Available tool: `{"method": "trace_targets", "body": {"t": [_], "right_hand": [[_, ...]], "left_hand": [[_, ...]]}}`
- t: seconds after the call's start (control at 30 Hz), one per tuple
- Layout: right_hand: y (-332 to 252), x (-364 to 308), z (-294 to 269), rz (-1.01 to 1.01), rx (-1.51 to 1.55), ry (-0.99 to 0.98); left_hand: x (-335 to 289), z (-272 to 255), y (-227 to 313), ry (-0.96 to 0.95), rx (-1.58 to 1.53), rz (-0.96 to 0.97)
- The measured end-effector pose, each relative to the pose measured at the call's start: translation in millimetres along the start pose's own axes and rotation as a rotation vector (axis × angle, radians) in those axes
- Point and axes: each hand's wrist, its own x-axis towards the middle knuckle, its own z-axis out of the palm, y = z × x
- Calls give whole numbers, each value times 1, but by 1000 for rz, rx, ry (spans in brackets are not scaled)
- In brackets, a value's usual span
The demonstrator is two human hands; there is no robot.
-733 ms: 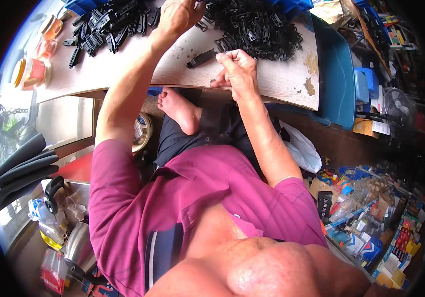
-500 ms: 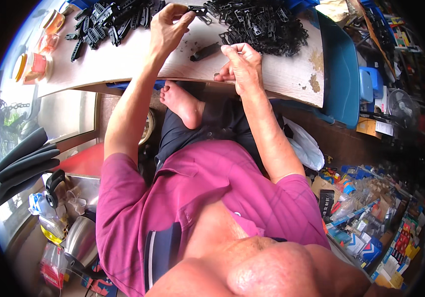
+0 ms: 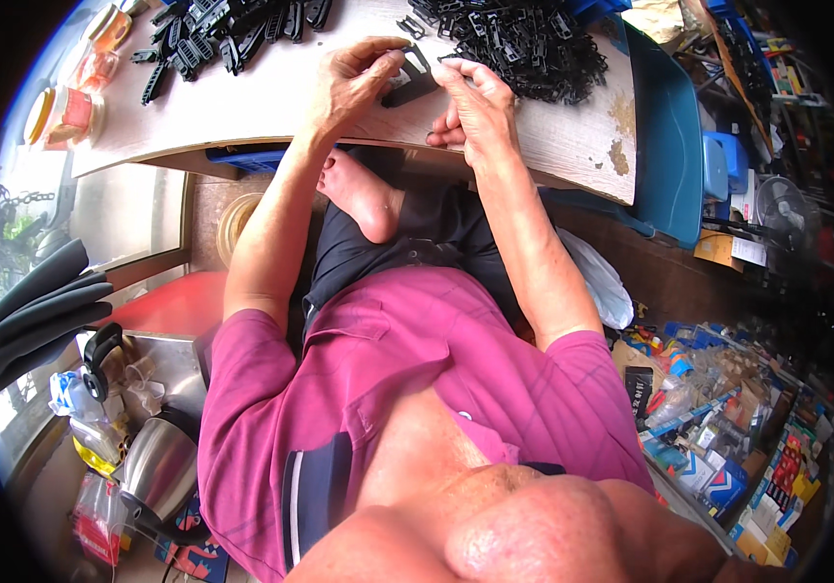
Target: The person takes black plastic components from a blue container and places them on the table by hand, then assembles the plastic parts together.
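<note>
My left hand (image 3: pixel 351 87) pinches a black clip (image 3: pixel 423 60) at its two o'clock, ten o'clock from my right hand (image 3: pixel 480 109); whether those curled fingers grip anything, I can't tell.

Bright window (image 3: pixel 140 219) at left, pale table (image 3: pixel 227 112) with worn patches (image 3: pixel 618 157), brown floor (image 3: pixel 675 277) in dimmer light at right.

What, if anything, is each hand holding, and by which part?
The left hand appears to pinch a small black piece by one end; whether the right hand holds anything cannot be told.
</note>
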Motion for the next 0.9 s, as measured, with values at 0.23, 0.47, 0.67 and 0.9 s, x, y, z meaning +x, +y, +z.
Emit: {"method": "trace_targets", "body": {"t": [0.23,0.47,0.67,0.9], "right_hand": [[-4,10,8,20,-114,-95],[2,13,9,-9,17,-21],[6,14,6,-66,155,-42],[16,18,3,-218,257,-167]], "left_hand": [[-1,1,-4,-55,74,82],[2,7,-10,255,-14,122],[-1,10,2,400,357,361],[-18,17,19,166,636,539]]}}
